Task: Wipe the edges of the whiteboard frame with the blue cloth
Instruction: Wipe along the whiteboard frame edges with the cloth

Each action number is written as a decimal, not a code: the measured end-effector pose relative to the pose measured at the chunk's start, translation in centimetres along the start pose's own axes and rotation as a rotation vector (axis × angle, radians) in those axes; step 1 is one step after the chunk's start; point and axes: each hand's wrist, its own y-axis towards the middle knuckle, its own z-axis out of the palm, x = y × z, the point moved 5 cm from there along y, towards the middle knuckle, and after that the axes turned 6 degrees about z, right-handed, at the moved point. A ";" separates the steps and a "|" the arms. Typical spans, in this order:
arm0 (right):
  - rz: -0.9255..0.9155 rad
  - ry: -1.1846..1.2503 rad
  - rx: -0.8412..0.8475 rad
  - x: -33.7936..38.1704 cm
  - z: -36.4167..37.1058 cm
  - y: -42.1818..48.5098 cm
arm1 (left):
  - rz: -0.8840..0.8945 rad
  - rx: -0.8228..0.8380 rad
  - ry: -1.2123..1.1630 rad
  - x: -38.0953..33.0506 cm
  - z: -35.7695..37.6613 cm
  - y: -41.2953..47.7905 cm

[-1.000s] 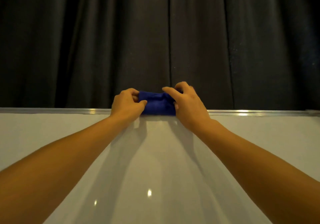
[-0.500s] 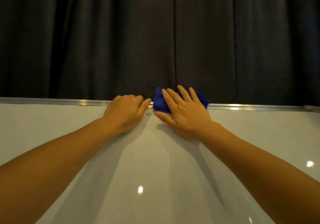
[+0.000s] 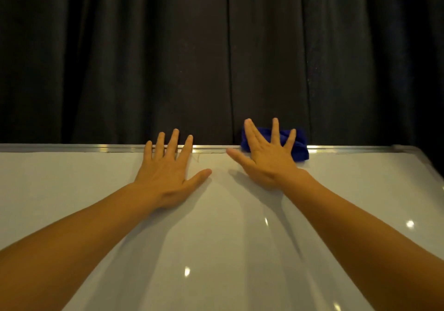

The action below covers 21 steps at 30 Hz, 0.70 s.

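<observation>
The whiteboard fills the lower half of the head view, and its silver frame runs along the top edge. The folded blue cloth lies over that top edge, right of centre. My right hand lies flat on the cloth with fingers spread, pressing it onto the frame and hiding most of it. My left hand rests flat on the board beside it, fingers apart and reaching over the frame, holding nothing.
A dark pleated curtain hangs right behind the board. The frame's top right corner shows at the right, where the side edge slants down. Light glints dot the glossy board surface.
Both hands held the cloth bunched on the frame; the left one let go and spread flat. My right hand flattened on the cloth and slid it right along the top edge.
</observation>
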 end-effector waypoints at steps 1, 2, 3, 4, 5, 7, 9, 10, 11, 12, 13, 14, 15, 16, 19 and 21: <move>0.017 0.033 0.017 0.9 0.2 -0.3 | -0.008 -0.002 -0.008 -0.4 0.0 0.0; -0.029 0.058 0.036 2.5 0.6 -0.8 | -0.010 -0.008 -0.009 -1.0 0.1 0.1; -0.111 0.069 0.049 4.4 1.2 -1.3 | -0.005 -0.014 0.007 -1.5 0.0 0.2; -0.196 0.064 0.044 5.5 1.7 -1.7 | 0.000 -0.016 0.028 -1.9 0.0 0.3; -0.258 0.040 0.033 5.5 1.7 -1.8 | 0.004 -0.018 0.044 -2.3 -0.1 0.4; -0.251 -0.027 0.001 2.6 0.7 -1.4 | 0.003 -0.042 0.036 -2.2 -0.3 0.4; -0.111 -0.063 0.005 -2.0 -0.4 -1.0 | -0.001 -0.059 0.008 -1.9 -0.2 0.0; -0.032 -0.063 0.023 -3.9 -0.7 -1.1 | -0.005 -0.059 -0.007 -2.2 0.0 -0.1; 0.015 -0.049 0.041 -4.7 -0.9 -1.3 | -0.010 -0.058 -0.025 -2.7 0.1 -0.1; 0.016 -0.024 0.047 -4.1 -0.9 -1.5 | -0.012 -0.058 -0.043 -3.5 0.2 0.0; -0.027 0.006 0.046 -2.7 -0.7 -1.7 | -0.002 -0.056 -0.053 -4.7 0.2 0.2; -0.101 0.035 0.047 -0.8 -0.2 -2.1 | 0.023 -0.051 -0.052 -6.0 0.3 0.5; -0.182 0.055 0.041 0.5 0.3 -2.5 | 0.054 -0.048 -0.042 -7.4 0.4 0.7; -0.249 0.051 0.027 0.8 0.5 -2.7 | 0.081 -0.054 -0.028 -8.5 0.4 0.9; -0.160 -0.047 -0.037 -4.5 -1.4 -2.0 | 0.085 -0.096 0.002 -9.1 0.3 1.3; 0.055 -0.063 0.008 -9.4 -2.5 -1.7 | 0.060 -0.089 0.011 -8.7 0.6 1.2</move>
